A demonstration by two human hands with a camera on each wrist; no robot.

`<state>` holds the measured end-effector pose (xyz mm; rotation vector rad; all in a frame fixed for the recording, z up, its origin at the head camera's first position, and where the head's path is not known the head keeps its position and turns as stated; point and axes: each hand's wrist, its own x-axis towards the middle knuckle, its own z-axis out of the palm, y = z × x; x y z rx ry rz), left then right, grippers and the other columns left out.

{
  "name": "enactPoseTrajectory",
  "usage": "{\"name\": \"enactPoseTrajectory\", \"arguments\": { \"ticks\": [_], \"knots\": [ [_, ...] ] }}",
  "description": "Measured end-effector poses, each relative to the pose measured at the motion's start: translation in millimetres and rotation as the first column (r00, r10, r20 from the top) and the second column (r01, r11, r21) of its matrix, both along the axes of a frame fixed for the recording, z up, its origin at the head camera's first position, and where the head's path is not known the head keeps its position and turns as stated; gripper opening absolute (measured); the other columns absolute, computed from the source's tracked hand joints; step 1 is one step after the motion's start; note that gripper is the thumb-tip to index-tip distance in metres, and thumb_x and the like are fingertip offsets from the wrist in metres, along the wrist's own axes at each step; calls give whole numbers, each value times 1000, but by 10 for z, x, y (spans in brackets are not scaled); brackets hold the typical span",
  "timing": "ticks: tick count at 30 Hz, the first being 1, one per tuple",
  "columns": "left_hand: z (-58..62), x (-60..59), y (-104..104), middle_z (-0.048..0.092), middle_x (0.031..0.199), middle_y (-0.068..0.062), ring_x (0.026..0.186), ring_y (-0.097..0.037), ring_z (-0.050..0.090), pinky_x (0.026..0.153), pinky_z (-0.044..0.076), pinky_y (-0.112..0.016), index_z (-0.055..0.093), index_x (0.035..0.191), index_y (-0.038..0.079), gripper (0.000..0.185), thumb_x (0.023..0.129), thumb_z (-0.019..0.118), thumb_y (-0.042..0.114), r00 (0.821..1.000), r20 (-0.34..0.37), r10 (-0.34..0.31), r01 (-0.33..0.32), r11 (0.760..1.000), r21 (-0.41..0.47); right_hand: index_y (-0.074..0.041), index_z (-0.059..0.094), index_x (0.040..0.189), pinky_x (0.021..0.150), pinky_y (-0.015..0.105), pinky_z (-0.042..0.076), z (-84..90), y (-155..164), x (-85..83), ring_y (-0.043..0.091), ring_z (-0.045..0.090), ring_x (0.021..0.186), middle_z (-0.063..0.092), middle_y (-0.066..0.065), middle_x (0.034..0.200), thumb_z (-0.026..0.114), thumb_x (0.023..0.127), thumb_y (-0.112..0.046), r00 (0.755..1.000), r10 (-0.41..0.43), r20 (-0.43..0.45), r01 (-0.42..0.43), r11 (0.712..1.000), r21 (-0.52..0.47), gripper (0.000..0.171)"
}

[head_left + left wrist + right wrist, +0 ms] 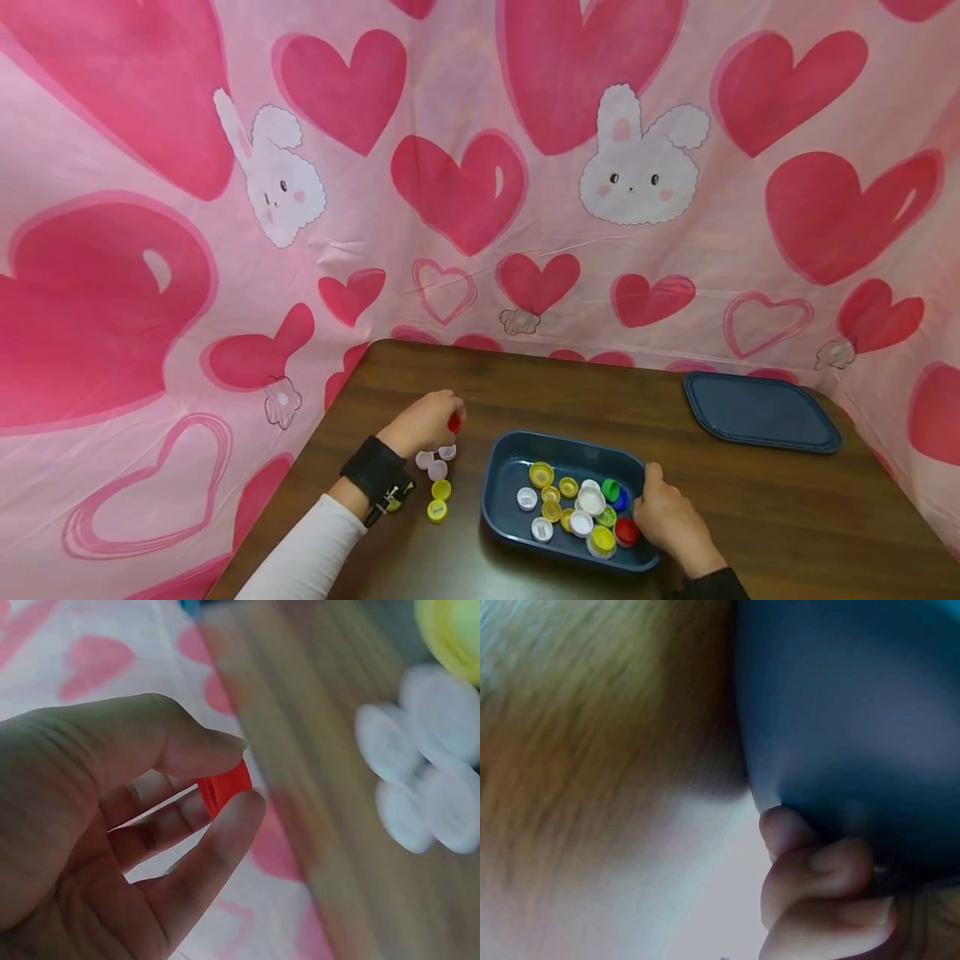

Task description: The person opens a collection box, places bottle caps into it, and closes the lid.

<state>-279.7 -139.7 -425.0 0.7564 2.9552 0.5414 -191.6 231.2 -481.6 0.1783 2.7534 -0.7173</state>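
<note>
Between thumb and fingertip, my left hand [426, 423] pinches a red bottle cap [229, 786], held over the table's left part. Just below that hand lie several whitish caps [437, 470], with yellow caps [437, 511] nearer the front. My right hand [673, 517] grips the right end of a dark blue rectangular tub [491, 475]. Its curled fingers [821, 874] show against the tub's outer wall [855, 712] in the right wrist view. Inside the tub are white, yellow, green, blue and red caps [591, 501], mostly toward the right side.
A flat dark blue lid [761, 411] lies at the back right of the brown wooden table [585, 396]. Another yellow-green cap [395, 503] is partly hidden behind the left wrist strap. Pink heart-patterned cloth [457, 100] hangs behind the table and along its sides.
</note>
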Motion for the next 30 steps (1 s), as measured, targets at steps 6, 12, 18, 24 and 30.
{"name": "enactPoseTrajectory", "arguments": {
  "ticks": [6, 12, 18, 24, 30],
  "knots": [
    [197, 147, 281, 62, 96, -3, 92, -22, 60, 79, 59, -36, 71, 103, 12, 29, 77, 84, 6, 995, 5, -95, 95, 995, 37, 8, 33, 130, 59, 40, 49, 2, -19, -5, 28, 57, 70, 58, 20, 91, 53, 95, -12, 1000, -16, 16, 16, 1000, -12, 45],
    [264, 259, 575, 61, 99, 1, 90, -14, 58, 77, 56, -25, 72, 106, 16, 29, 80, 84, 11, 983, 63, -173, 174, 985, -9, 8, 32, 129, 58, 40, 48, 7, -10, 6, 29, 56, 69, 57, 19, 90, 53, 96, -12, 1000, -16, 18, 17, 1000, -11, 45],
    [238, 316, 794, 64, 100, 2, 88, -12, 57, 77, 56, -24, 73, 106, 17, 32, 77, 86, 12, 976, 59, -209, 214, 973, -83, 8, 32, 128, 58, 40, 48, 6, -15, 15, 29, 56, 69, 57, 20, 89, 53, 96, -13, 1000, -12, 8, 12, 1000, -4, 43],
    [137, 330, 936, 62, 96, 4, 86, -11, 55, 76, 54, -22, 76, 105, 18, 30, 78, 86, 13, 966, 66, -248, 257, 946, -196, 9, 32, 130, 58, 39, 49, 12, -23, 11, 29, 56, 69, 57, 19, 89, 53, 96, -13, 1000, -15, 8, 15, 1000, -8, 45],
    [70, 320, 1024, 61, 94, 4, 83, -9, 54, 74, 53, -23, 76, 105, 19, 29, 78, 86, 14, 964, 98, -246, 263, 934, -242, 9, 31, 131, 58, 39, 48, 16, -24, 7, 28, 56, 69, 57, 19, 89, 53, 96, -13, 1000, -15, 14, 15, 1000, -14, 46]
  ]
}}
